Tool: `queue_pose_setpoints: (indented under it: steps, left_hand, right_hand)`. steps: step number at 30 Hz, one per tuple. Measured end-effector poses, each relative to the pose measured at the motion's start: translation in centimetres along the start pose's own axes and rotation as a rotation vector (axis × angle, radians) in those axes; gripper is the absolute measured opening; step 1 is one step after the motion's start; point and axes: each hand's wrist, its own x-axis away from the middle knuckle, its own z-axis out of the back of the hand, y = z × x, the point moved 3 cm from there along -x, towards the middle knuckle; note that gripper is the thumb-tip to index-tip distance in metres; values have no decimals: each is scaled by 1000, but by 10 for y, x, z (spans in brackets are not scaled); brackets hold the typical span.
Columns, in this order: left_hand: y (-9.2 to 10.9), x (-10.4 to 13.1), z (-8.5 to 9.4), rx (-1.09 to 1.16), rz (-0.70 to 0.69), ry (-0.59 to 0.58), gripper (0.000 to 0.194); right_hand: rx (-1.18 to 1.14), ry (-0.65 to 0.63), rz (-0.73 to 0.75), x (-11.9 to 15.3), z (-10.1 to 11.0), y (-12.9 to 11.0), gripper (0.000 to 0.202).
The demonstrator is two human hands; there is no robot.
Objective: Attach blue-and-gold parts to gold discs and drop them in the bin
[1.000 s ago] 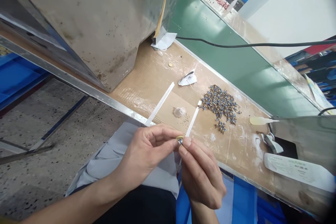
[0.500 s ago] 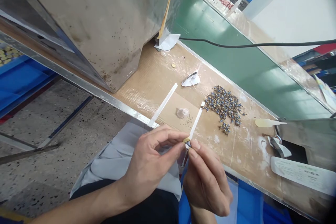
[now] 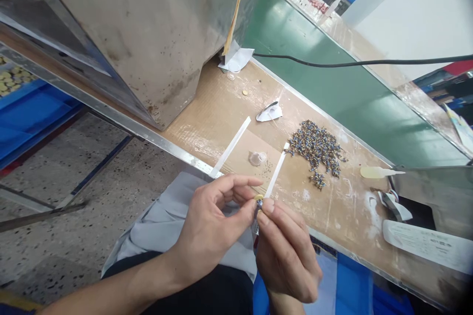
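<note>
My left hand [image 3: 210, 221] is closed at the thumb and forefinger on a small round yellow disc [image 3: 258, 197]. My right hand [image 3: 288, 253] pinches a small blue-and-metal piece [image 3: 259, 203], which meets the underside of the disc. The fingertips of both hands nearly touch, and they partly hide the two parts. Both hands are above the table's front edge, over my lap. Beyond them on the tabletop lies a heap of small blue-and-brass pieces [image 3: 318, 150]. A clear shallow cup [image 3: 257, 158] sits between two white tape strips, with tiny specks beside it.
A large metal box [image 3: 148, 34] stands at the left of the table [image 3: 207, 123]. Crumpled paper [image 3: 269, 111], a narrow-tipped bottle [image 3: 373, 172] and a long white printed strip [image 3: 424, 243] lie on it. A black cable [image 3: 332, 64] crosses before the green partition [image 3: 295, 34].
Both hands have shifted slightly left with the parts between them. The yellow disc now shows more of its face, and the left fingers have spread a little.
</note>
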Motion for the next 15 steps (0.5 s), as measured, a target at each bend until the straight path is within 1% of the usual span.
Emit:
queue_pose_setpoints:
  steps: [2,4,6,7,8,10,15]
  left_hand:
    - [0,0,1,-13,-3,3,29]
    - [0,0,0,-43,-13,-8,31]
    - [0,2,-2,-89,-40,-13,33]
    - [-1,3,-3,-115,-62,-13,33]
    - [-2,4,-5,-142,-83,-9,34]
    - [-4,5,-8,-192,-120,2,35]
    - [-6,7,-16,-260,-149,-17,38]
  right_hand:
    - [-49,15,-104,-1,4,4,48]
    - [-89,2,-300,-3,7,11,39]
    - [-156,-60,-492,-5,8,18,29]
    - [-202,-95,-554,-5,8,20,24]
    - [-248,-122,-593,-5,8,22,22]
    - [-314,-140,-622,-5,9,25,22]
    - [-366,-121,-644,-1,17,29,25]
